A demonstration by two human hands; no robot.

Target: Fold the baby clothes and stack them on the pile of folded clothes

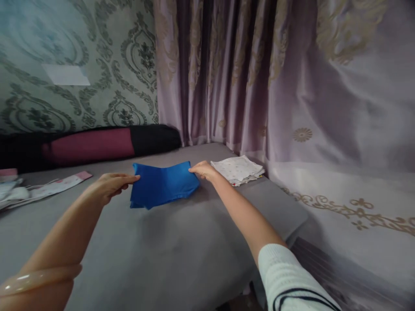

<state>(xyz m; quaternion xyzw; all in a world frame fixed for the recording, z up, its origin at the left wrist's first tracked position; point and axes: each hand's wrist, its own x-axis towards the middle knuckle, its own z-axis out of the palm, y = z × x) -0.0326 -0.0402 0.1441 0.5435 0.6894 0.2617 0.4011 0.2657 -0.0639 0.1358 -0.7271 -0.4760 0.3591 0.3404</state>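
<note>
A folded blue cloth (162,185) hangs a little above a grey padded surface (168,255), held stretched between both hands. My left hand (112,185) pinches the cloth's upper left corner. The upper right corner is pinched by my right hand (203,170). The cloth's lower edge droops down to the grey surface. A pale bangle (35,278) sits on my left forearm, and a white ribbed sleeve (288,276) covers my right arm above the wrist.
A folded white patterned cloth (238,169) lies just right of my right hand. A dark red and black bolster (97,144) lies along the wall. Light cloths (39,190) lie at the left edge. Lilac curtains (292,86) hang behind and to the right.
</note>
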